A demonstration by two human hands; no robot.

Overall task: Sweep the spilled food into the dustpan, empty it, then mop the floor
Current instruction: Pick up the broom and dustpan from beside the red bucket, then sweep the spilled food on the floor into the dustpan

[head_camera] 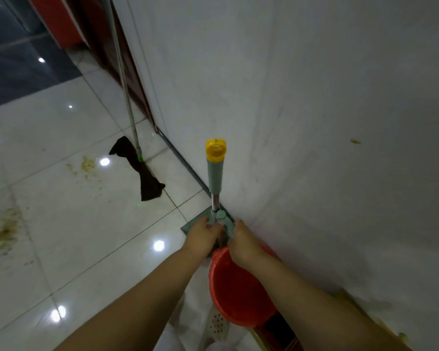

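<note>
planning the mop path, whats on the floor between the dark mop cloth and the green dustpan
Head view: only bare white floor tile separates the dark mop cloth from the green dustpan.

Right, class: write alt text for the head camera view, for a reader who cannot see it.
Both hands, left and right, grip the base of a green dustpan with a yellow-capped handle, beside a white wall and above a red bucket. Food smears mark the white tiled floor, and a dark-cloth mop leans nearby.

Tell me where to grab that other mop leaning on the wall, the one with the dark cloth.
Grip the dark-cloth mop by its metal pole, probably well above the green collar, coming from the open floor side on the left. The pole slants up against the wall, so the wall side is blocked, and the cloth lies limp on the tiles.
</note>
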